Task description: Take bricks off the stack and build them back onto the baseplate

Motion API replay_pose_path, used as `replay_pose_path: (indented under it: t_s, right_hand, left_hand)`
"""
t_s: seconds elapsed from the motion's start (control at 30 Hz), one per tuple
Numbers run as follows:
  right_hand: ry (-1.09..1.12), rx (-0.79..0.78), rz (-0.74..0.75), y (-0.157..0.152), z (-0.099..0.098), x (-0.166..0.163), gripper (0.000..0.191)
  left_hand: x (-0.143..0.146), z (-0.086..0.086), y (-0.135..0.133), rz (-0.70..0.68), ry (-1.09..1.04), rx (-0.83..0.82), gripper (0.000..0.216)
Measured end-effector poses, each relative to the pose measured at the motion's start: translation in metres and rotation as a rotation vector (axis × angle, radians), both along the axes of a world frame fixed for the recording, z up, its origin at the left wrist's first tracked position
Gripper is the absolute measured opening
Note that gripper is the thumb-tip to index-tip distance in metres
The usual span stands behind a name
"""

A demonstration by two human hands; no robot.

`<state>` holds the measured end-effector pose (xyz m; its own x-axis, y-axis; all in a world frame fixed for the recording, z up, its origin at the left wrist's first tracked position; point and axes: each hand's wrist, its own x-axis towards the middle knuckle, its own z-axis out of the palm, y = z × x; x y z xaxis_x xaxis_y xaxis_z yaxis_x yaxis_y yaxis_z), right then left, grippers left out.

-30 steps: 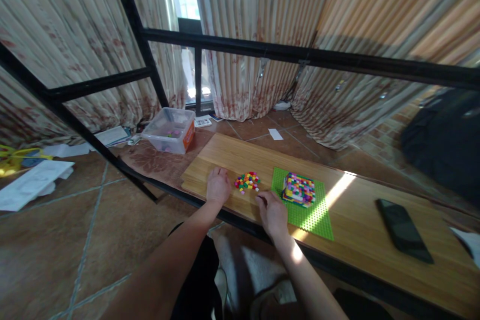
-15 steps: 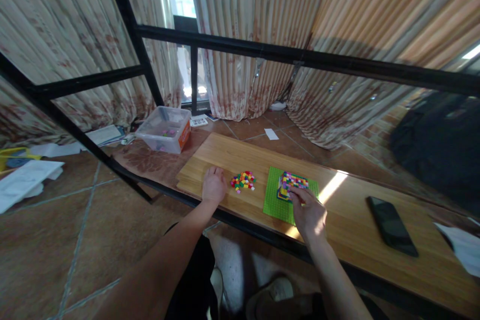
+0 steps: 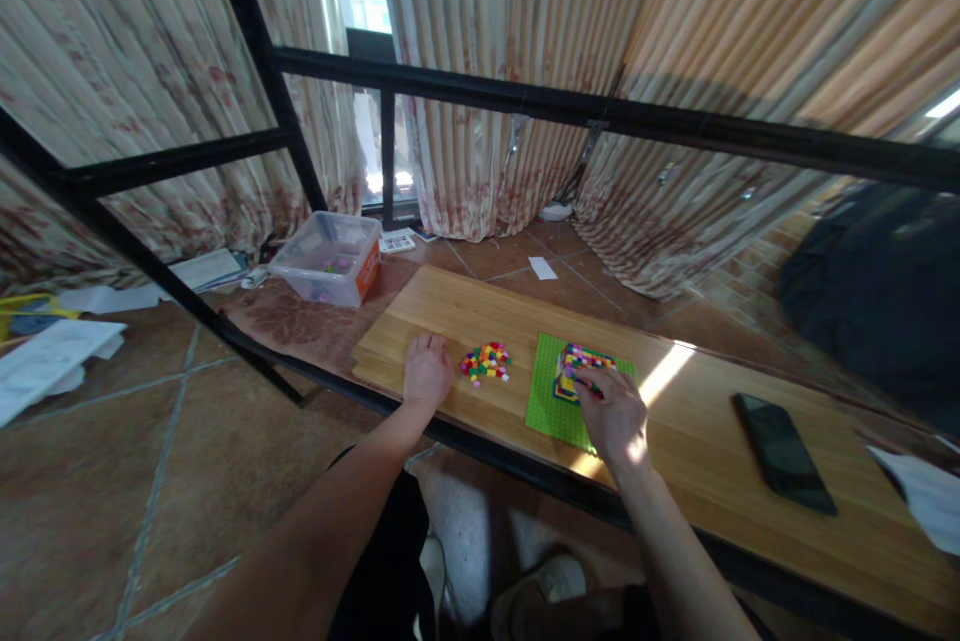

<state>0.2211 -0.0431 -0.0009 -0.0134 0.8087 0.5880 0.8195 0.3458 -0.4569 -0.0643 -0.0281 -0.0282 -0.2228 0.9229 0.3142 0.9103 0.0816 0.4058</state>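
Observation:
On a green studded baseplate (image 3: 541,401) stands a small block-like build (image 3: 589,356) of many-coloured toy bricks. My right hand (image 3: 619,413) is over its near side, thumb and forefinger pinched at the near left corner. A small brick, mostly hidden by the fingertips, appears to be between them; the hand covers the build's right part. Left of the baseplate lies a loose pile of tiny coloured bricks (image 3: 486,362). My left hand (image 3: 428,371) rests on the wooden board beside that pile, fingers lying forward on the wood, with nothing visible in it.
The wooden board (image 3: 690,421) carries a black phone (image 3: 784,451) at the right. Beyond its left end is a clear plastic box (image 3: 326,266) with some bricks inside. A black metal rail (image 3: 480,91) crosses in front of patterned curtains (image 3: 465,1). Papers (image 3: 52,361) lie at the left.
My right hand has shifted slightly left on the build, and its fingers have curled in more. My left hand and the brick pile have stayed in place.

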Motion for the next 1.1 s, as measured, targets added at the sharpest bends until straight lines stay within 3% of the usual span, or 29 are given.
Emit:
replay_pose_path:
  t_s: [0.6, 1.1]
  right_hand:
    - [-0.027, 0.096, -0.037, -0.001, -0.016, 0.005, 0.022]
    - [0.016, 0.108, 0.001, -0.005, -0.015, 0.002, 0.027]
  left_hand:
    - [0.000, 0.001, 0.000, 0.005, 0.020, -0.006, 0.021]
    - [0.000, -0.001, 0.001, 0.000, 0.019, 0.001, 0.021]
